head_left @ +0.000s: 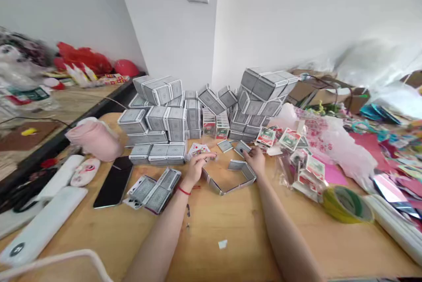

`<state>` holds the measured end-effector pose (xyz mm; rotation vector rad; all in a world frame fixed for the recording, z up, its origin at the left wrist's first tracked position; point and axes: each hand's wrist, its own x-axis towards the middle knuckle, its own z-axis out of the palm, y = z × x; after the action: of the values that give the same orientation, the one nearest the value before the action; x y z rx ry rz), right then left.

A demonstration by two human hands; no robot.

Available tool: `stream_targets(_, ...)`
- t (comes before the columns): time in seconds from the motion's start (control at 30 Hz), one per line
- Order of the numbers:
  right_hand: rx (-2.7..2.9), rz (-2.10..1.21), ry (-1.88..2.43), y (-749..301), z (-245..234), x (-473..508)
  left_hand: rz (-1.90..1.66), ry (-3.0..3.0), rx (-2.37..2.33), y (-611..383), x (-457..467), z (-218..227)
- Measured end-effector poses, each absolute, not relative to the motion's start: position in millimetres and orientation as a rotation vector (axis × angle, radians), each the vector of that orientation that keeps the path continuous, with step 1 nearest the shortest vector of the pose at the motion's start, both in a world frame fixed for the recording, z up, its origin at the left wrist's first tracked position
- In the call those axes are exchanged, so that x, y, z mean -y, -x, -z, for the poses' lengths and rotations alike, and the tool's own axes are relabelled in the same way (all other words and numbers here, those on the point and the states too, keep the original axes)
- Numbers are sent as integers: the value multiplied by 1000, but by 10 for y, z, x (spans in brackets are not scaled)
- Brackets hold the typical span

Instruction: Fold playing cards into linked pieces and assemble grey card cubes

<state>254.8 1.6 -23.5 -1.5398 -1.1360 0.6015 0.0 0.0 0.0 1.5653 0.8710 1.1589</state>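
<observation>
My left hand (pixel 197 167) reaches forward, fingers curled on a small fan of face-up playing cards (pixel 198 149) by the stacked boxes. My right hand (pixel 255 159) rests past the far side of a ring of grey card packs (pixel 231 177) standing on edge on the wooden table (pixel 211 229); its fingertips touch a loose grey pack (pixel 242 147). A large heap of grey card boxes (pixel 168 115) is piled against the wall behind both hands.
A black phone (pixel 114 181), pink cup (pixel 94 139) and white cases lie at left. More grey packs (pixel 154 189) sit near my left wrist. Opened red-and-green card packs (pixel 290 139), plastic bags, a tape roll (pixel 346 203) and coloured paper crowd the right.
</observation>
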Motion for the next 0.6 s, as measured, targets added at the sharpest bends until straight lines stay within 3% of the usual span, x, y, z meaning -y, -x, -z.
stream_targets(0.3,1367,-964,1357,-2200,203,126,-1206,-1629,-829,23,11,-2)
stream_targets(0.6,1413,-1119,1292,-2153,211,159,-1204,-1692,-944,-28,51,-6)
